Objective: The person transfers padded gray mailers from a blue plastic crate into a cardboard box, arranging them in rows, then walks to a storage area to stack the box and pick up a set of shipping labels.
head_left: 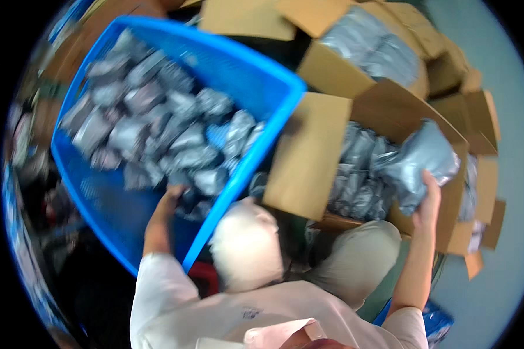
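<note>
My right hand (427, 200) grips a grey plastic-wrapped package (422, 160), holding it up over the right part of an open cardboard box (308, 157). Inside that box, similar grey packages (361, 168) stand packed close together. On the other side, my left hand (173, 195) reaches into a large blue plastic basket (236, 55), against the near edge of a heap of small grey wrapped packages (151, 110). Its fingers are blurred and partly hidden among the packages, so whether it holds one is unclear.
Behind the open box stands another cardboard box with grey packages (372, 46) in it. More cardboard boxes (471, 122) line the right side, beside grey floor (501, 232). My knees (361, 256) are close below the basket and box. A blue package (436, 320) lies at lower right.
</note>
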Action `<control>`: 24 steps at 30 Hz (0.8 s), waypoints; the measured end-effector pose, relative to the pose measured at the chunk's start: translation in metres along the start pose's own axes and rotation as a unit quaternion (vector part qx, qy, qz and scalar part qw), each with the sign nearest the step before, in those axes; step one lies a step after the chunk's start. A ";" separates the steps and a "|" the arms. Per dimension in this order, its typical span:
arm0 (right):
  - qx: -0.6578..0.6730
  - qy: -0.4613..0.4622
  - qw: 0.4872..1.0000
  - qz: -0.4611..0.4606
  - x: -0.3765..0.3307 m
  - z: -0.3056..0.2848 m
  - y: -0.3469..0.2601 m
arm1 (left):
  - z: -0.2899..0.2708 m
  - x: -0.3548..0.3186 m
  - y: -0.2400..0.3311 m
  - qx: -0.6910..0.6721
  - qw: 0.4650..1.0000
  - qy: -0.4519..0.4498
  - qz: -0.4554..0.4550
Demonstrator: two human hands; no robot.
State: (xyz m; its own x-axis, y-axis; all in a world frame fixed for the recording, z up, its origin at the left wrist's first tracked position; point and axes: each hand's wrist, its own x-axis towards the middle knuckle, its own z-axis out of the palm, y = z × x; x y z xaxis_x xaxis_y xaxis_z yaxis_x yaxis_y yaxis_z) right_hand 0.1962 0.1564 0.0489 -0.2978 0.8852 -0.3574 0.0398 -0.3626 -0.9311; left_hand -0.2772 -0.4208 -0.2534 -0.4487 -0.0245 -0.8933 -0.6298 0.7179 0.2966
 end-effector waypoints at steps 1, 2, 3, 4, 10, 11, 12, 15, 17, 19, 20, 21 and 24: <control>-0.110 0.050 0.991 -0.057 -0.001 -0.024 -0.001 | 0.033 -0.012 0.029 0.064 0.997 -0.046 -0.002; -0.207 0.094 0.971 -0.071 -0.003 -0.036 0.000 | 0.026 -0.028 0.056 0.042 0.980 -0.153 -0.122; -0.303 0.128 0.941 -0.075 -0.006 -0.040 0.000 | 0.028 -0.060 0.079 0.086 0.979 -0.110 -0.146; -0.369 0.125 0.918 -0.077 -0.011 -0.029 0.001 | -0.023 -0.049 0.063 0.062 0.987 -0.056 -0.135; -0.543 0.087 0.835 0.024 -0.023 -0.066 0.038 | -0.057 -0.241 0.210 0.153 0.953 -0.108 0.237; -0.562 0.086 0.822 0.044 -0.026 -0.069 0.044 | -0.032 -0.307 0.232 0.102 0.949 -0.129 0.270; -0.556 0.062 0.825 0.082 -0.023 -0.066 0.049 | -0.020 -0.361 0.238 0.055 0.923 -0.153 0.348; -0.531 0.080 0.835 0.119 -0.025 -0.063 0.047 | 0.041 -0.438 0.237 -0.079 0.857 -0.222 0.458; -0.534 0.105 0.833 0.101 -0.023 -0.072 0.049 | 0.095 -0.464 0.241 -0.119 0.834 -0.268 0.468; -0.533 0.121 0.833 0.086 -0.018 -0.077 0.043 | 0.156 -0.470 0.247 -0.042 0.858 -0.274 0.432; -0.529 0.130 0.837 0.057 -0.015 -0.077 0.034 | 0.191 -0.476 0.253 0.014 0.853 -0.314 0.416; -0.523 0.140 0.840 0.030 -0.013 -0.076 0.025 | 0.239 -0.490 0.256 0.010 0.830 -0.366 0.421; -0.550 0.186 0.811 -0.067 0.011 -0.093 0.014 | 0.365 -0.471 0.260 0.021 0.808 -0.442 0.388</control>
State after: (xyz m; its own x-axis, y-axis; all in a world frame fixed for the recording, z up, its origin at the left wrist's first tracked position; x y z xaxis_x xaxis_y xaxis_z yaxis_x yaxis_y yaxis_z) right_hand 0.2819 0.1880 0.0250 -0.0698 0.9961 -0.0548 0.9191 0.0428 -0.3918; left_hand 0.0019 0.0312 0.1210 -0.0576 0.9381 -0.3415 -0.3460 0.3021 0.8883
